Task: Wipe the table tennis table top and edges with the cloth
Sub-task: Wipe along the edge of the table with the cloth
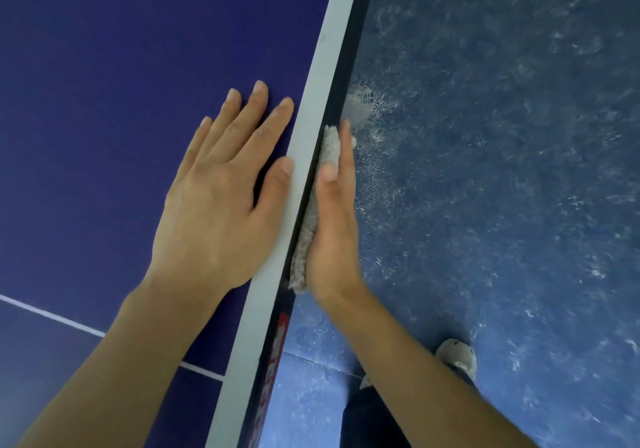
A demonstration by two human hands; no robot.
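a scuffed blue sports floor, streaked with pale dusty marks, fills the right side of the view. the left side is taken up by the dark blue table tennis table top. a wide pale grey-white border stripe runs along the top's near rim, and a thin white line crosses the surface lower left. below the stripe the table's dark vertical side edge drops away, carrying a red label with blurred lettering further down.

the left hand lies flat on the table top, palm down, fingers straight and slightly spread, thumb tip touching the border stripe; it grasps nothing.

the folded grey fluffy cloth sits against the side edge, sandwiched between it and the right hand. that hand is flat and upright, with straight fingers pressing the cloth onto the edge and the thumb lying along the cloth's upper side.

near the bottom, a light grey shoe and a dark trouser leg show on the floor beside the right forearm.
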